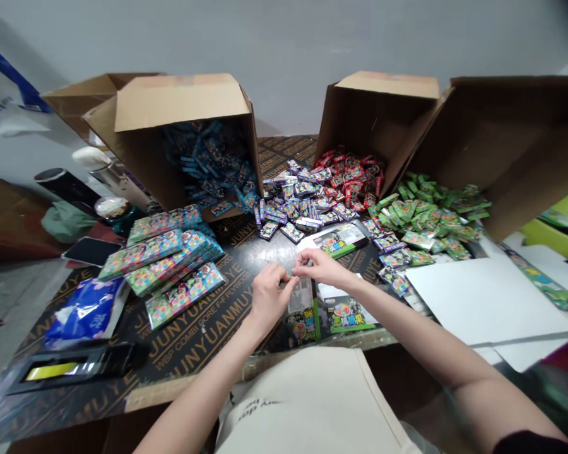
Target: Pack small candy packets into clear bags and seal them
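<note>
My left hand [269,291] and my right hand [318,266] meet over the table, fingertips pinched close together. Whatever lies between them is too small to make out. Just below my hands is a printed packet [303,325] with a green edge, partly covered by the left hand. A similar green-edged packet [349,314] lies to its right, beneath the right forearm. Beyond the right hand, another printed packet [341,241] rests flat. Small purple sachets [296,205] are heaped in front of my hands.
Tipped cartons hold blue sachets [213,161], red sachets [353,175] and green sachets [426,211]. Multicoloured sachet strips [163,252] are stacked at left, near a blue pouch [88,312], a phone [92,251] and a black-and-yellow tool [71,369]. White sheets [483,299] lie at right.
</note>
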